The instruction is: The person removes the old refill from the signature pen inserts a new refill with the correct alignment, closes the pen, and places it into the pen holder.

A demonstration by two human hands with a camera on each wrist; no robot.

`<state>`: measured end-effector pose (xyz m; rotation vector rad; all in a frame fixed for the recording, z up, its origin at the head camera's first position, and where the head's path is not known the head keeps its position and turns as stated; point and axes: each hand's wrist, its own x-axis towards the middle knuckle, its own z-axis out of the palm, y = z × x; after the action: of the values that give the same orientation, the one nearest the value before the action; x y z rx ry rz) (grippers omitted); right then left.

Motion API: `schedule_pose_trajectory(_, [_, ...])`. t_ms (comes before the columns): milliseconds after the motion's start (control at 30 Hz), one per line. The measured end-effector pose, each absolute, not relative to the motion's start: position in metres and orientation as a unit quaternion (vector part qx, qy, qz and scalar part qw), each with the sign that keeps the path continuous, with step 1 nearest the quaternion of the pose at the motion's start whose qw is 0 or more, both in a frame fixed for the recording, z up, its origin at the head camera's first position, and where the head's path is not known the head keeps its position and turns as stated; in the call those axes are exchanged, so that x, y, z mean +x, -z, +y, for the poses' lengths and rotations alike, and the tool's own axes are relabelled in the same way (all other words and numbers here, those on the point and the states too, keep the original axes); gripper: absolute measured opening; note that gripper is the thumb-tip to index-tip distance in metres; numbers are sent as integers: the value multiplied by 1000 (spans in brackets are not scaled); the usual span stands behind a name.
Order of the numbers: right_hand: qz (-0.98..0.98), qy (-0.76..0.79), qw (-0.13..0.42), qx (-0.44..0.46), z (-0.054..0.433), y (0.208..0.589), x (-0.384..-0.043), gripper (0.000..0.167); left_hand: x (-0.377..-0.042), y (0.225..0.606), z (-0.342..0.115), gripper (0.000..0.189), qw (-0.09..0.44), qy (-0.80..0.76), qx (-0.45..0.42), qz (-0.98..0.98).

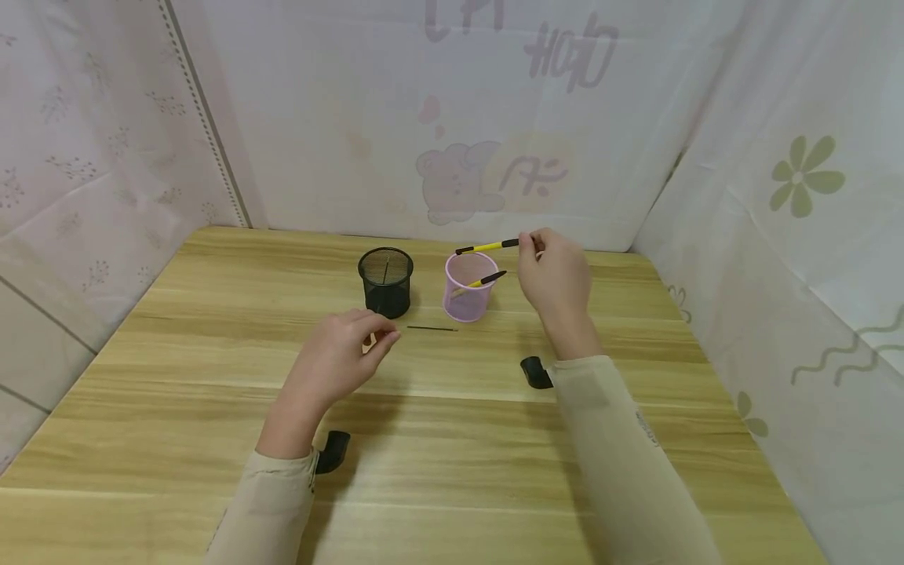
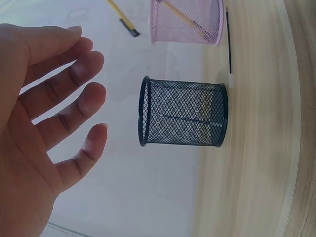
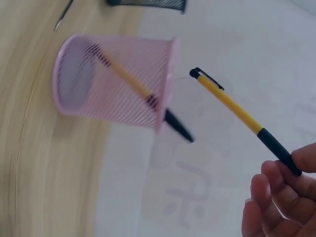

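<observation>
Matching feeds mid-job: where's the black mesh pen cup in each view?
Head: black mesh pen cup left of centre, beyond the left hand.
Left wrist: slightly right of centre, shown sideways.
Right wrist: top edge, mostly cut off.
Shared landmark: pink mesh pen cup.

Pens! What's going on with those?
A person's right hand pinches one yellow pen by one end, above the pink cup. Another yellow pen already leans inside it. The left hand, holding nothing, is near the black cup, which has a thin stick inside. Another thin stick lies on the table.
</observation>
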<state>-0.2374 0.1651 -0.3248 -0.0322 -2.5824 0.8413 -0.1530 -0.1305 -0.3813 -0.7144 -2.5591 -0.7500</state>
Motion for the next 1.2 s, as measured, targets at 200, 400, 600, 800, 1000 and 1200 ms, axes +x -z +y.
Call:
schedule_pose_trajectory(200, [-898, -387, 210, 0, 158, 323, -209, 37, -152, 379, -129, 10, 198, 276, -227, -913])
schedule_pose_trajectory(400, [-844, -513, 158, -1, 151, 333, -183, 33, -153, 377, -122, 36, 196, 301, -182, -915])
schedule_pose_trajectory(600, [-819, -561, 117, -14, 144, 352, -161, 31, -152, 376, -116, 53, 184, 334, -160, -911])
schedule_pose_trajectory(800, [-803, -590, 71, -30, 132, 365, -147, 26, -152, 382, -113, 34, 204, 328, -184, -904])
schedule_pose_trajectory(1000, [-810, -586, 36, -4, 129, 371, -145, 26, -152, 391, -113, 12, 233, 332, -206, -891])
schedule_pose_trajectory(1200, [-820, -571, 1, 31, 132, 376, -149, 29, -150, 391, -114, 11, 257, 350, -210, -876])
